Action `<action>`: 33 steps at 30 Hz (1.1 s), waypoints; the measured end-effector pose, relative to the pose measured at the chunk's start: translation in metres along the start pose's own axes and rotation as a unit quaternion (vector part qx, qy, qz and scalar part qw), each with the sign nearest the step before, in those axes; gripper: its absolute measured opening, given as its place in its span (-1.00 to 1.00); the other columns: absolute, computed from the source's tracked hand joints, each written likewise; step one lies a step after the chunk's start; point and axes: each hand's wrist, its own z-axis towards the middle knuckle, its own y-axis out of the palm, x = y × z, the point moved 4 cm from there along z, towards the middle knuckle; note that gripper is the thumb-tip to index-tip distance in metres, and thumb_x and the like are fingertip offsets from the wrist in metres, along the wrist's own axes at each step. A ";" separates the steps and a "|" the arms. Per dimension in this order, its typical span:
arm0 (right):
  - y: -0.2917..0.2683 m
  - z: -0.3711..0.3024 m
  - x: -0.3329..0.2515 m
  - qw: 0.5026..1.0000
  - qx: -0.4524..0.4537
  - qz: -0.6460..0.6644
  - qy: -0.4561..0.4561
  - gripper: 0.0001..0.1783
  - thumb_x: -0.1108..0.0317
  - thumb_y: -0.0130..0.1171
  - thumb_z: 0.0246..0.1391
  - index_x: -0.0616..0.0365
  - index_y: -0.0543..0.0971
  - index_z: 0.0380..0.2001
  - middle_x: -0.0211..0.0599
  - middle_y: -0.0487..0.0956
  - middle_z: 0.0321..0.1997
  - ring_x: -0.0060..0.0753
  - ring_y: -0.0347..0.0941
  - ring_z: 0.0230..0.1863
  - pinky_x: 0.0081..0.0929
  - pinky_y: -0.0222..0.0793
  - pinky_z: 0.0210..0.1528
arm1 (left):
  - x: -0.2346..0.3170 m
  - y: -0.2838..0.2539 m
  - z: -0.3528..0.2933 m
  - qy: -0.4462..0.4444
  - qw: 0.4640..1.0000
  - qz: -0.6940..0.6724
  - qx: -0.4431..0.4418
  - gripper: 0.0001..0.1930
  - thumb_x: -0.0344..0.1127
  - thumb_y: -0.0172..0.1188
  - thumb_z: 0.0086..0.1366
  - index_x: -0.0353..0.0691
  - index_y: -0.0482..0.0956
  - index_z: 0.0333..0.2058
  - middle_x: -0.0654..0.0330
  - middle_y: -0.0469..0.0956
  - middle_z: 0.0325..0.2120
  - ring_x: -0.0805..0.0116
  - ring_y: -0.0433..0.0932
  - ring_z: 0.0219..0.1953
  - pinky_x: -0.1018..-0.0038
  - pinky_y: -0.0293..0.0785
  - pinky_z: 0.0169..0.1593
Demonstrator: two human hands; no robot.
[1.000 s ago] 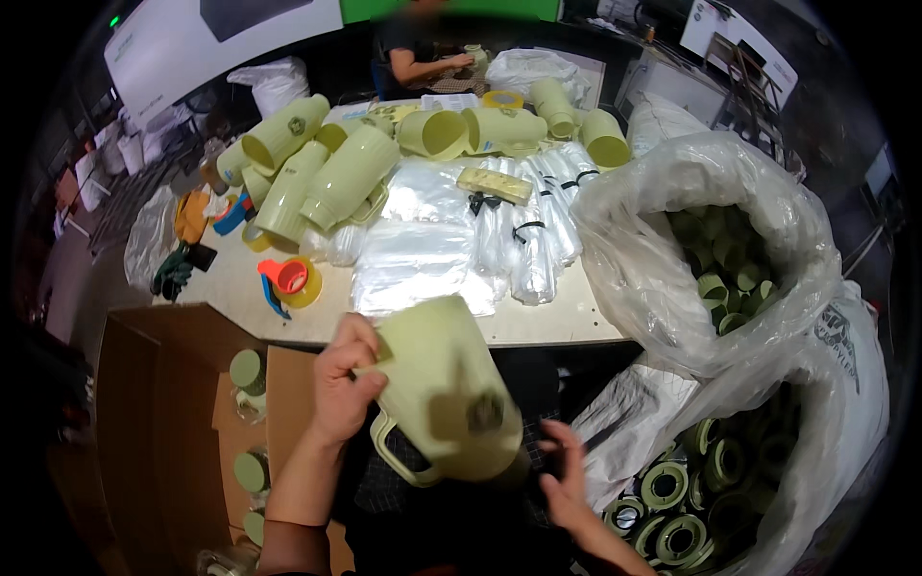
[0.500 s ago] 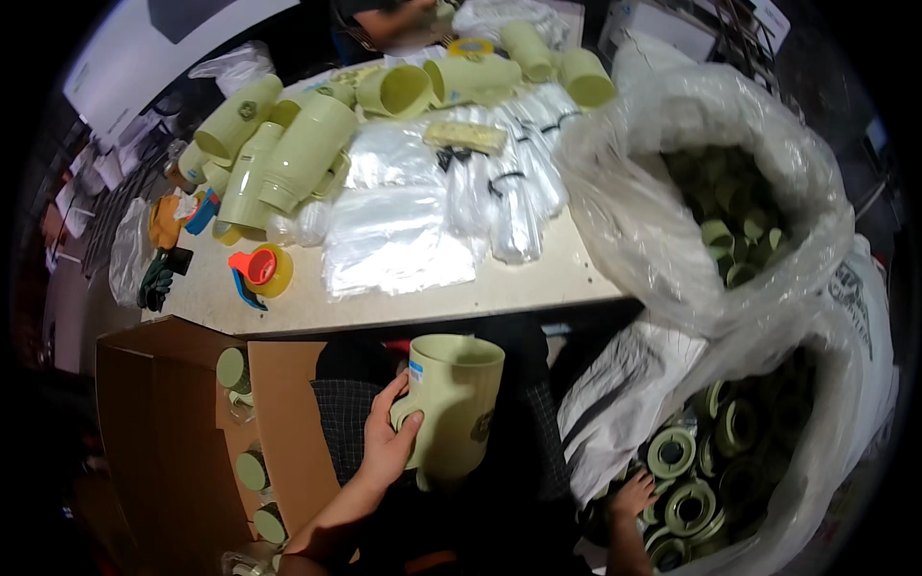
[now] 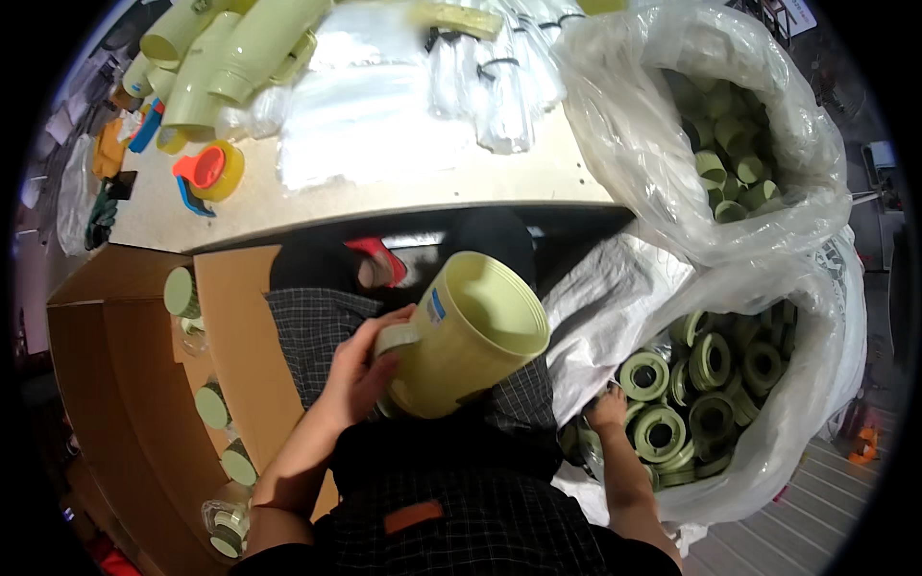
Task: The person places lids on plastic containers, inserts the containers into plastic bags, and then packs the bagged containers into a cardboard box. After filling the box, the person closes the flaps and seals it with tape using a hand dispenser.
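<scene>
My left hand (image 3: 357, 372) is closed around the handle of a pale green plastic jug (image 3: 456, 360) above my lap. The jug tilts to the right, its wide round mouth facing up, with a small blue-and-white sticker near the rim. At the right, my right hand (image 3: 605, 410) reaches down at the near-left edge of a clear-lined sack (image 3: 816, 384). Beside its fingers lie several green ring-shaped parts (image 3: 661, 432). The fingertips are hidden among the parts and sack edge, so I cannot see whether they grip anything.
An open cardboard box (image 3: 240, 336) with several green-lidded containers stands at my left. On the table (image 3: 384, 206) lie green jug bodies (image 3: 259, 48), clear plastic bags (image 3: 360, 115) and a yellow tape roll (image 3: 228, 173). Another plastic-lined sack (image 3: 615, 125) holds green cup-like parts.
My view has tipped downward. The jug in my left hand has tilted to the right, showing more of its inside. My right hand stays at the edge of the sack of rings.
</scene>
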 end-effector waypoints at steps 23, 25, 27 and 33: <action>-0.040 0.023 0.002 0.997 -0.058 -0.039 0.018 -0.34 0.18 0.36 -0.12 0.11 0.49 0.11 -0.09 0.38 0.11 0.00 0.35 0.21 -0.22 0.45 0.14 | -0.021 -0.008 -0.003 -0.049 0.991 0.113 0.051 -0.62 -0.41 -0.08 0.39 -0.36 0.44 0.14 0.03 0.46 0.16 0.27 0.41 0.18 0.36 0.27 0.26; -0.070 0.019 -0.010 0.996 -0.036 -0.044 -0.069 -0.33 0.15 0.38 -0.14 0.11 0.50 0.09 -0.05 0.39 0.11 0.04 0.39 0.16 -0.20 0.45 0.13 | -0.021 -0.010 -0.006 -0.033 0.994 0.094 0.052 -0.61 -0.25 -0.04 0.45 -0.35 0.44 0.14 0.01 0.45 0.16 0.24 0.42 0.18 0.34 0.29 0.25; -0.057 0.020 0.003 0.992 -0.060 0.034 -0.103 -0.24 0.11 0.42 -0.20 0.14 0.44 0.11 0.04 0.50 0.03 0.12 0.49 0.03 -0.15 0.47 0.10 | -0.016 -0.004 0.001 -0.006 0.994 0.098 0.037 -0.46 0.05 -0.01 0.47 -0.34 0.44 0.13 -0.01 0.44 0.19 0.20 0.44 0.17 0.30 0.34 0.21; -0.098 0.004 0.021 0.969 -0.239 -0.012 -0.063 -0.37 0.03 0.43 -0.28 0.09 0.66 -0.08 -0.05 0.65 -0.01 -0.04 0.57 0.05 -0.21 0.49 0.10 | -0.015 -0.004 0.004 -0.019 0.999 -0.030 -0.006 -0.62 -0.43 -0.08 0.41 -0.41 0.37 0.16 -0.11 0.40 0.24 0.18 0.44 0.21 0.34 0.31 0.26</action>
